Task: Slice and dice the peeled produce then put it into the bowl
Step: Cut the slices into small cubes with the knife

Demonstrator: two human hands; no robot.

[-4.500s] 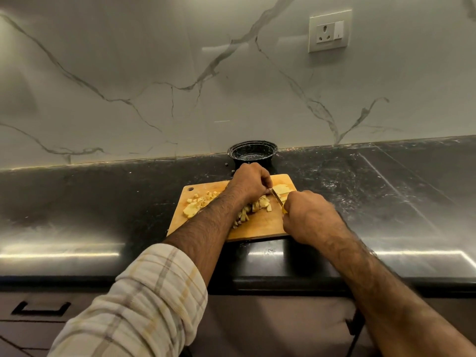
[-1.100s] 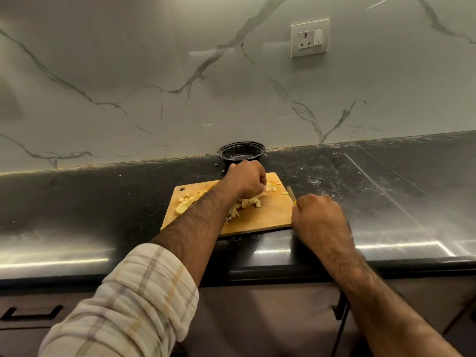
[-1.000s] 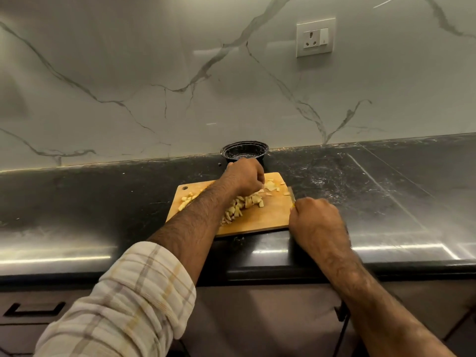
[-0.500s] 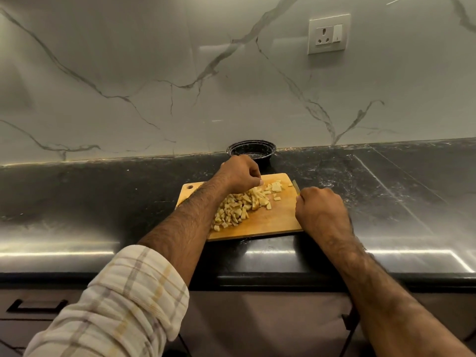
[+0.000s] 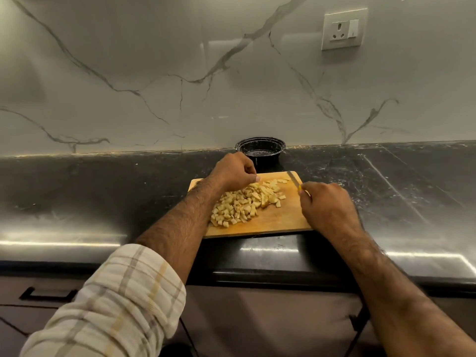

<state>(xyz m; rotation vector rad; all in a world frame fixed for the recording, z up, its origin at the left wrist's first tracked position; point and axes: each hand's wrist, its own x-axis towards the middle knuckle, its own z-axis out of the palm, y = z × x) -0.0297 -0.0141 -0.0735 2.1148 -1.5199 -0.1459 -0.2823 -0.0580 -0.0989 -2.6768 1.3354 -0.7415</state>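
Head view: the right hand (image 5: pixel 327 204) has its fingers curled around a yellow-handled small kitchen knife (image 5: pixel 295 180), blade pointing toward the far right corner of the rectangular wooden cutting board (image 5: pixel 280 220), probably parked clear of the food. The left hand (image 5: pixel 233 173) hovers with loosely curled fingers, holding nothing visible, at the far end of the pale yellow diced produce (image 5: pixel 244 202) heaped mid-board, seemingly gathering it. A round black bowl (image 5: pixel 260 148) waits just beyond the board's far edge, at the black stone countertop's (image 5: pixel 103 191) back edge.

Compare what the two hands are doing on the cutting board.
The right hand grips a knife at the cutting board's right edge; the left hand holds no tool, fingers curled above the diced pieces. Both are over the board.
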